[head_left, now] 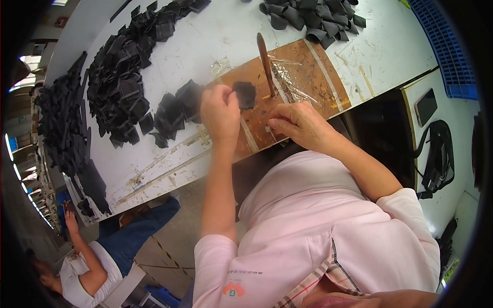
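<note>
Nearest us, at the bottom of the frame, we see our own pale pink top and both bare forearms rising toward the middle. Our left hand (220, 114), just left of centre, pinches a small black piece (244, 94) by its left edge between thumb and fingertips, holding it over a brown work board (308, 77) that lies on the white table (205, 46). Our right hand (298, 123), just right of centre, rests curled on the board's near edge; we cannot tell whether it grips anything. The black piece looks roughly square, matte, thin and flexible, dark as rubber or leather, with slightly uneven corners. Above our right hand, a slim brown stick-like tool (265, 61) stands across the board beside a crinkled sheet of clear film (292, 77). We judge that the light pinch could let the piece slip or fold, and that the film could catch under it, because both lie so close. Left of the left hand sits a small heap of similar black pieces (177, 110); farther, at upper left, a much larger pile (120, 84) spreads, and another heap (313, 18) lies at top centre. At lower left, another person's arm (84, 256) shows beside the table.
</note>
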Motion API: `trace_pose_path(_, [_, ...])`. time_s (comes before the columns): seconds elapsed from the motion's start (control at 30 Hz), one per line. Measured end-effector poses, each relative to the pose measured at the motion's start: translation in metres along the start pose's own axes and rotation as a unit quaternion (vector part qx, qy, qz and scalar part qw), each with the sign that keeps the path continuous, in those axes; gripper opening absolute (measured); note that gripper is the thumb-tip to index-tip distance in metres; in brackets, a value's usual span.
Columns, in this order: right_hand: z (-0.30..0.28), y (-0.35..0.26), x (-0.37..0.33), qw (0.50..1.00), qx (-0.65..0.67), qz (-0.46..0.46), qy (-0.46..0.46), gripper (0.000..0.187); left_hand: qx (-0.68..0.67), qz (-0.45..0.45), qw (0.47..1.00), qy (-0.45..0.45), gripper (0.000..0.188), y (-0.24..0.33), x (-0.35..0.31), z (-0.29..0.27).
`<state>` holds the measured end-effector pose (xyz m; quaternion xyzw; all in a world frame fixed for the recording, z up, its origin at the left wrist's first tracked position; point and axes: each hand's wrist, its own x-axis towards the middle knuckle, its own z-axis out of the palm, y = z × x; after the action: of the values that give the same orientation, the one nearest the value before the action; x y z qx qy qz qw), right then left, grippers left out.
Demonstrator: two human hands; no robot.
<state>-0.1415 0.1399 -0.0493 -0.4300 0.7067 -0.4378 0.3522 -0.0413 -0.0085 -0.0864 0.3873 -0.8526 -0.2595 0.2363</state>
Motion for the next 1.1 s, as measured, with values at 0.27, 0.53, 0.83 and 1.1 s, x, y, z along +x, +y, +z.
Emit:
trace_pose_path(0.27, [-0.002, -0.008, 0.007, 0.894, 0.396, 0.202, -0.053, 0.024, -0.093, 0.337, 0.937, 0.010, 0.019, 0.017, -0.023, -0.025])
trace_pose_path(0.53, [0.004, -0.013, 0.007, 0.755, 0.627, 0.191, -0.034, 0.013, -0.601, -0.113, 0.790, -0.045, 0.014, 0.049, -0.048, -0.034])
trace_pose_path(0.83, [0.003, -0.012, 0.004, 0.810, 0.561, 0.169, -0.022, 0.016, -0.631, -0.185, 0.744, -0.120, 0.009, 0.050, -0.049, -0.033])
trace_pose_path(1.1, [-0.003, -0.023, -0.005, 0.909, -0.185, -0.216, 0.304, 0.021, -0.396, -0.093, 0.912, -0.059, 0.002, 0.060, -0.050, -0.035])
